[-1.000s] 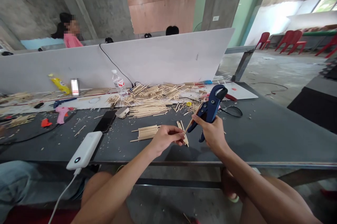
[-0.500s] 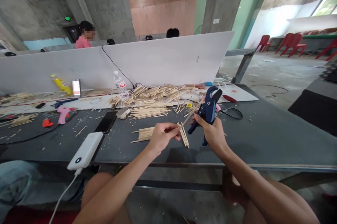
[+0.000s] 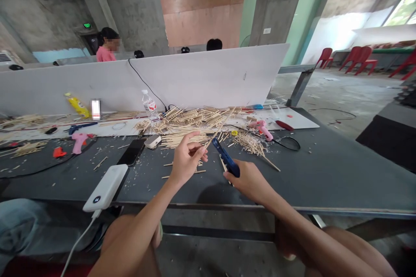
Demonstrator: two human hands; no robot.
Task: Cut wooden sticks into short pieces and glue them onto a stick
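Note:
My left hand (image 3: 186,155) pinches a thin wooden stick (image 3: 214,136) between thumb and fingertips; the stick slants up to the right. In my right hand (image 3: 250,179) is a dark blue pipe cutter (image 3: 227,160), seen edge-on, its head near the stick. I cannot tell whether its jaws touch the stick. Beneath the cutter, a few short sticks (image 3: 223,165) lie on the dark table, mostly hidden. Partly covered by my left hand is a small group of sticks (image 3: 167,177).
Beyond my hands are a heap of stick frames (image 3: 195,116), long loose sticks (image 3: 172,139) and short cut pieces (image 3: 251,143). A pink glue gun (image 3: 262,129) lies to the right. To the left are a phone (image 3: 132,152), a white power bank (image 3: 105,188) and another pink glue gun (image 3: 78,143).
My right hand has moved down and left, turning the cutter edge-on. My left hand has shifted left with the stick. The right-hand glue gun and cut pieces are now uncovered.

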